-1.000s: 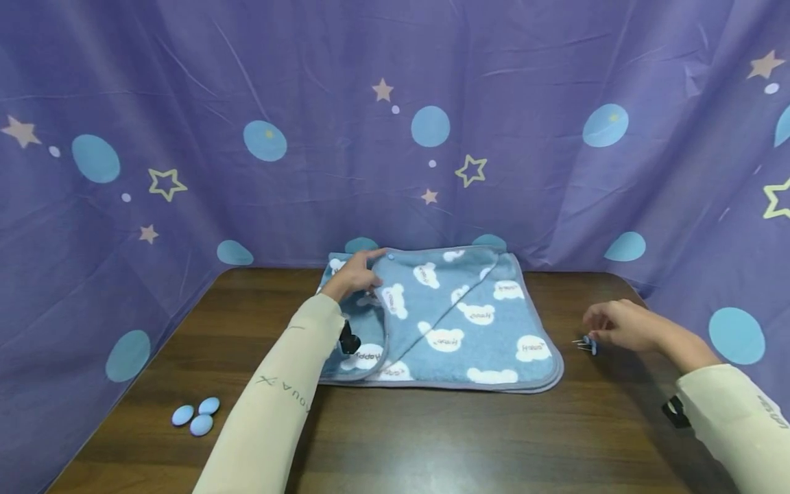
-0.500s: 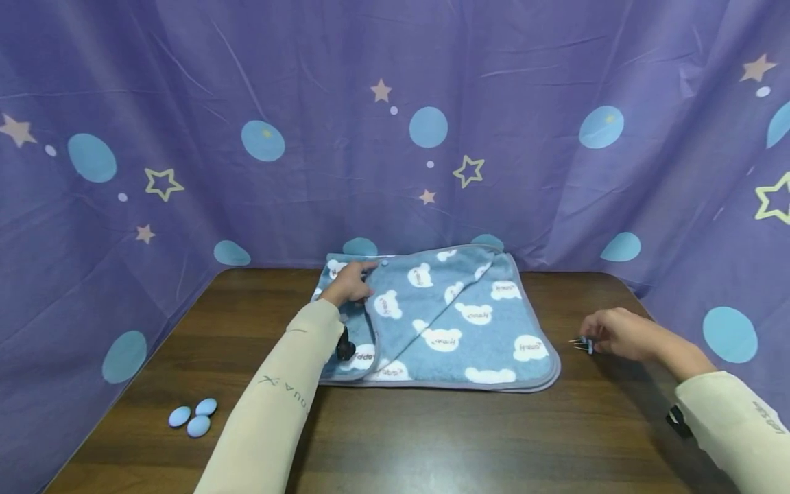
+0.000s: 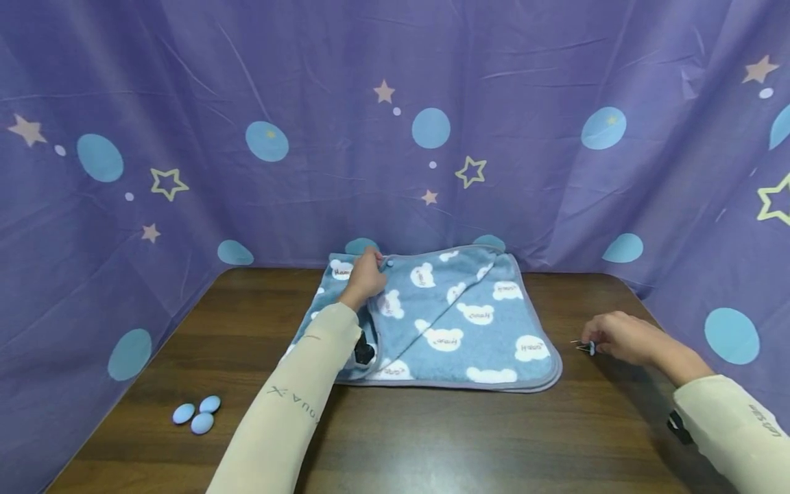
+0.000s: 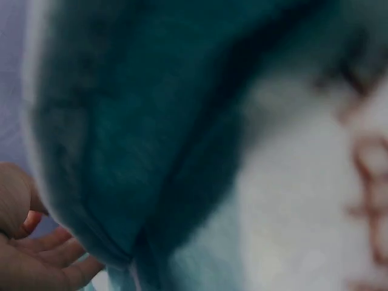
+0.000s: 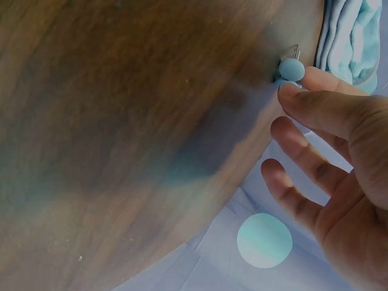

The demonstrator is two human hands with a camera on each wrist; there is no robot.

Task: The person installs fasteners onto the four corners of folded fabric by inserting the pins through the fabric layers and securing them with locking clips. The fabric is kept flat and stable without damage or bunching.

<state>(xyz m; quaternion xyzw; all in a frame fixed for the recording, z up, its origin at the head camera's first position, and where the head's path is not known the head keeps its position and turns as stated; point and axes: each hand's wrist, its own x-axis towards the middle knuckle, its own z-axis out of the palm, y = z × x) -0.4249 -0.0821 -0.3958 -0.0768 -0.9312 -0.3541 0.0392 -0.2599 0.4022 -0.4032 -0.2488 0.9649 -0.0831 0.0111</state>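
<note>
A blue blanket [image 3: 478, 343] with white bear-head prints lies folded on the table. My left hand [image 3: 368, 274] holds the blanket's top layer at its far left edge, fingers right beside a small blue round-headed pin [image 3: 390, 263]. In the left wrist view the left fingers [image 4: 57, 254] reach behind the raised blanket edge, their tips hidden. Right of the blanket, my right hand [image 3: 623, 336] pinches blue-headed pins [image 5: 292, 69] between thumb and index finger. Their thin metal prongs point left, toward the blanket; the other right fingers are spread loosely.
Several small light-blue domed caps [image 3: 201, 423] sit together on the brown wooden table [image 3: 469, 446] at the left. A purple curtain [image 3: 333, 123] with stars and dots hangs around the table's back and sides.
My left hand first drew the blanket's upper left edge slightly left, then turned, fingers closing at the edge beside the pin. My right hand stays nearly still with its pins.
</note>
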